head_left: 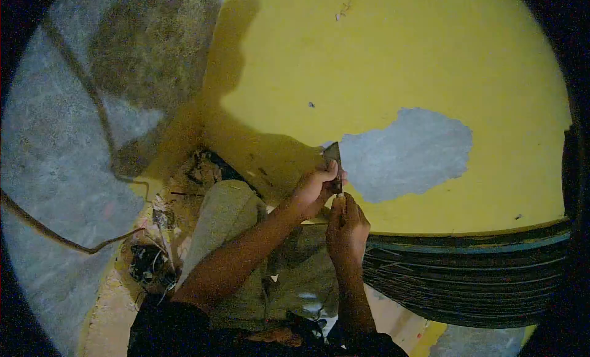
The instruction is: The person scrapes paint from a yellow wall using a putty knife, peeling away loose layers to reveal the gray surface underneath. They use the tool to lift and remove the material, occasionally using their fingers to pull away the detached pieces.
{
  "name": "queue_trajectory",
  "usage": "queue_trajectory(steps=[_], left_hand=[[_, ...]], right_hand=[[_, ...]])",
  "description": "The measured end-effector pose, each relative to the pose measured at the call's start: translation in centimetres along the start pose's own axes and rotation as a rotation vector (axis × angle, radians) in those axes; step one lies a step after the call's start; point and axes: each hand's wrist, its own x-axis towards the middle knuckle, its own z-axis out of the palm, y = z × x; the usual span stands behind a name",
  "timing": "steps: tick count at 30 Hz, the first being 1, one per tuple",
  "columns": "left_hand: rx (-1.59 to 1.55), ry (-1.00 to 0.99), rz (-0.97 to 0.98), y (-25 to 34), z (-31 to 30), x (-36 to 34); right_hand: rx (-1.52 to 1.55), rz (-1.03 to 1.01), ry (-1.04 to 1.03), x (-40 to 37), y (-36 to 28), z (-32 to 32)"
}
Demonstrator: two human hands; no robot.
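Observation:
A small scraper-like tool with a dark, pointed triangular blade point(334, 151) and a light handle is between my two hands. My left hand point(313, 188) pinches the blade, its thumb lying along the flat side. Just below, my right hand point(349, 228) is closed round the handle, most of which the fingers hide. Both hands are over the near edge of a yellow surface point(369, 62). Beyond the blade, to its right, is an irregular grey patch point(412, 154) with ragged edges.
A curved stack of dark, thin layers point(467, 283) runs below the yellow surface at right. At left, a cable point(55, 237) crosses the grey floor point(49, 142) towards a dark, tangled object point(147, 265). My bent knee point(230, 200) is beside my left forearm.

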Motion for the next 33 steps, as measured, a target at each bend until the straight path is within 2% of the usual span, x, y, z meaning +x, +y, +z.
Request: queue_trajectory(steps=[4, 6, 7, 9, 16, 18, 20, 21, 23, 27, 28, 30, 31, 33], left_hand=[[-0.234, -0.134, -0.138, 0.4, 0.0, -0.5], [0.148, -0.065, 0.104, 0.9, 0.6, -1.8], [0.149, -0.060, 0.105, 0.6, -0.2, -1.4], [-0.138, -0.123, -0.065, 0.2, -1.5, -0.1], [-0.110, -0.149, -0.122, -0.6, -2.5, 1.4], [-0.079, -0.024, 0.056, -1.2, -4.3, 3.2], [-0.064, 0.002, 0.093, 2.4, -5.7, 2.4], [-0.047, 0.026, 0.146, 4.6, -6.1, 1.9], [0.056, 0.074, 0.199, 7.5, -5.9, 0.4], [0.297, 0.179, 0.238, 7.8, -5.3, -1.6], [0.293, 0.179, 0.232, 6.8, -5.0, -1.6], [0.354, 0.076, 0.143, 4.4, -3.7, -1.4], [0.345, 0.066, 0.140, 3.3, -3.0, -1.2], [0.293, 0.007, 0.007, 1.1, -1.8, -0.8]], right_hand=[[-0.059, 0.013, -0.017, -0.5, 0.9, 0.6], [-0.087, 0.012, -0.059, -0.5, 0.4, 0.7], [-0.083, 0.012, -0.062, -0.6, 0.3, 0.9], [-0.059, -0.060, -0.031, -0.6, 0.5, 1.5], [-0.126, -0.052, 0.043, -0.4, 2.0, 3.4], [0.052, -0.182, 0.097, 1.2, 1.5, 4.9], [0.153, -0.199, 0.047, 2.3, 2.0, 8.5], [0.173, -0.192, 0.068, 2.9, -0.2, 8.8], [0.265, -0.027, 0.071, 3.8, -5.0, 8.4], [0.355, -0.058, 0.201, 2.5, -6.8, 8.3], [0.350, -0.054, 0.198, 1.6, -6.0, 8.1], [0.283, 0.125, 0.114, -0.5, -2.9, 7.1], [0.269, 0.124, 0.118, -1.2, -1.6, 6.4], [0.174, 0.126, 0.143, -2.0, 0.1, 4.5]])
